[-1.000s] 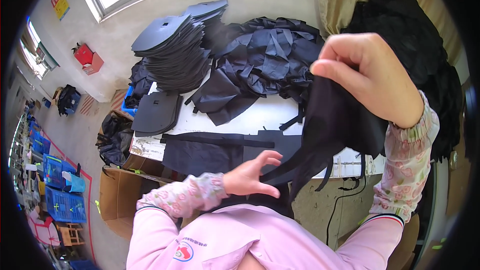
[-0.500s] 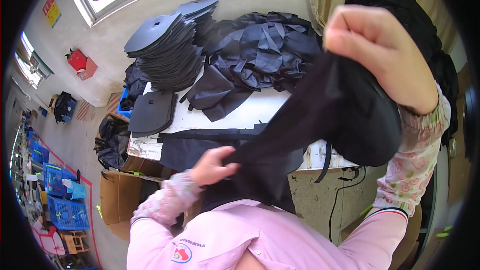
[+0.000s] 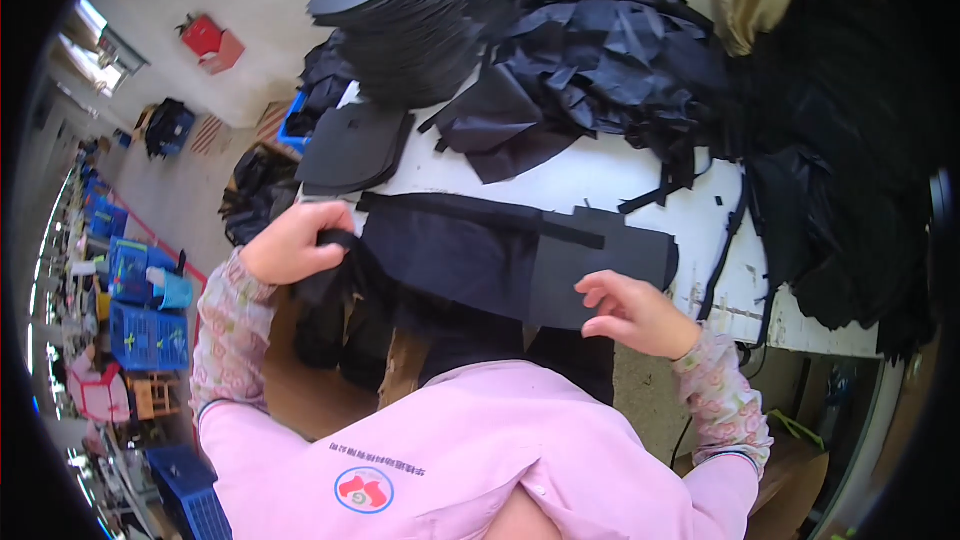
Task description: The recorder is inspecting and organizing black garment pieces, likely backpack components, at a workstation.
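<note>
- Head camera view: the person's left hand (image 3: pixel 298 245) is grasping a bunched piece of soft black fabric (image 3: pixel 345 275), thumb and fingers closing around it, and the fabric is hanging by the front left of a scuffed white table (image 3: pixel 735 290).
- The right hand (image 3: pixel 640 315) is holding nothing, its fingers loosely curling apart over a flat dark-grey panel (image 3: pixel 570 285); whether they are touching it, one cannot tell.
- A smooth black cloth piece (image 3: pixel 450 245) is lying left of the panel, a narrow black strip (image 3: pixel 480 212) running along its far edge and onto the panel.
- Behind, a tall stack of dark-grey curved sheets (image 3: pixel 405 40) is standing beside a crumpled heap of black fabric (image 3: pixel 610 60).
</note>
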Available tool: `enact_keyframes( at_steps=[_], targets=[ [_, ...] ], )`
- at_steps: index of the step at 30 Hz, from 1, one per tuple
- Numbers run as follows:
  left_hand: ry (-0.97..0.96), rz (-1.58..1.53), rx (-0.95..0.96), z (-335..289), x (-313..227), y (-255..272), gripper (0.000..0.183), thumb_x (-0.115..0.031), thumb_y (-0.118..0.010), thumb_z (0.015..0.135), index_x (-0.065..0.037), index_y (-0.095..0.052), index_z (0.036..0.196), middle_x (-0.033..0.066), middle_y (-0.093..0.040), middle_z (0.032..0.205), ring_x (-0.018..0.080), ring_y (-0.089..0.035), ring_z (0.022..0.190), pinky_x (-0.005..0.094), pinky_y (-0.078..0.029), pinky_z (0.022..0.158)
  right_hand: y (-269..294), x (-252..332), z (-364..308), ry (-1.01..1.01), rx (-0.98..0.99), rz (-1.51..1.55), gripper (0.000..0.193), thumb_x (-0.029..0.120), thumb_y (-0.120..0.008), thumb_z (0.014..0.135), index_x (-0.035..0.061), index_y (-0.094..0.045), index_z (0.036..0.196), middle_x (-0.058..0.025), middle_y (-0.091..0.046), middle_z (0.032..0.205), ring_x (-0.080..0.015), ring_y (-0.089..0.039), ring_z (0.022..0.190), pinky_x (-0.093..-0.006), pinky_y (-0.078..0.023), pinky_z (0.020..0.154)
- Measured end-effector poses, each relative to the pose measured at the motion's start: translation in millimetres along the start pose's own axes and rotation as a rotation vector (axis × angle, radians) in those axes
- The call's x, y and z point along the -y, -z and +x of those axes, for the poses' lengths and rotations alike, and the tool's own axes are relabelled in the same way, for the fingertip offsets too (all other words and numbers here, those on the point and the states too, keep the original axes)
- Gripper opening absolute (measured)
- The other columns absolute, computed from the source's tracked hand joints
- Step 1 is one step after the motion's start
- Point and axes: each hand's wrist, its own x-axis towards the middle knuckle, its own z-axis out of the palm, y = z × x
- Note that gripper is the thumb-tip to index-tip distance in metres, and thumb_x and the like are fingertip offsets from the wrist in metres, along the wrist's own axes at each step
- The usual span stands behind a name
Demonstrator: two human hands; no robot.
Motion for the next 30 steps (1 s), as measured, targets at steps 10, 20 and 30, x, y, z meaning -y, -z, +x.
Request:
enact_keyframes(
  at_steps=[10, 20, 30],
  targets=[
    [0.197, -0.172, 0.042, -14, -76, 48, 0.013, 0.002, -0.054, 0.076, -0.001, -0.055, 0.089, -0.0038, -0.05, 0.073, 0.0028, -0.043, 0.068, 0.0213, -0.036, 0.058, -111, -16, 119, 0.392, 0.129, 0.068, 0.093, 0.026, -0.08, 0.08, 0.0094, -0.023, 0.151, -0.02, -0.038, 0.146, -0.0374, -0.043, 0.134, -0.0389, -0.04, 0.109],
    [0.244, -0.044, -0.29, -55, -36, 74, 0.014, 0.004, -0.055, 0.073, -0.001, -0.054, 0.086, 0.0028, -0.062, 0.078, 0.007, -0.052, 0.068, 0.0251, -0.042, 0.061, -99, -2, 93, 0.296, 0.159, 0.157, 0.019, 0.013, -0.067, 0.091, -0.0017, -0.059, 0.099, -0.0147, -0.065, 0.08, -0.0256, -0.062, 0.07, -0.0333, -0.05, 0.067],
    [0.242, 0.366, -0.025, -27, 42, 24, 0.014, 0.0, -0.065, 0.071, -0.005, -0.064, 0.084, 0.0127, -0.066, 0.076, 0.0302, -0.067, 0.077, 0.0367, -0.052, 0.07, 25, -19, 17, 0.061, 0.266, 0.014, 0.017, 0.013, -0.066, 0.093, -0.0006, -0.061, 0.102, -0.0072, -0.062, 0.08, -0.0142, -0.054, 0.072, -0.029, -0.047, 0.068]
  ],
)
